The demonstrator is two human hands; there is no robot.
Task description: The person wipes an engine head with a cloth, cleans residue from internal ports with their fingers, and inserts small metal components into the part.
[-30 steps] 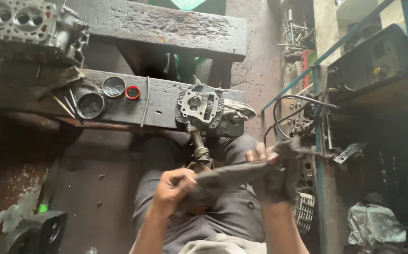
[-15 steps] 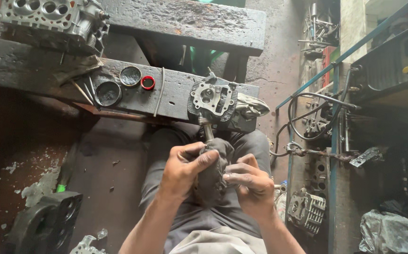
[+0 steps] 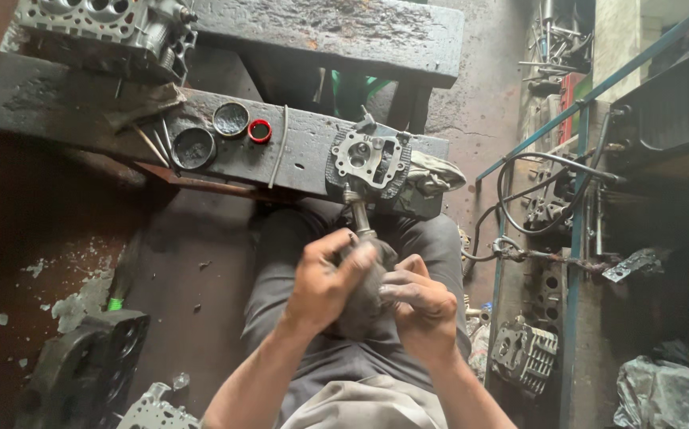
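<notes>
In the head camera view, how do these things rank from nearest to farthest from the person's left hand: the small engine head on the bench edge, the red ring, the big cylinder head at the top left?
From the left hand:
1. Small engine head, just above the hands on the bench edge.
2. Red ring, further up and left on the bench.
3. Big cylinder head, far top left corner.

Rag-wrapped tool (image 3: 362,298) mostly under hands

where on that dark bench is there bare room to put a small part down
Bare bench top lies between the small red ring and the grey finned engine head. The left end is crowded: two round black cups, thin rods, a big cylinder head. Both hands grip a greasy dark part below.
</notes>
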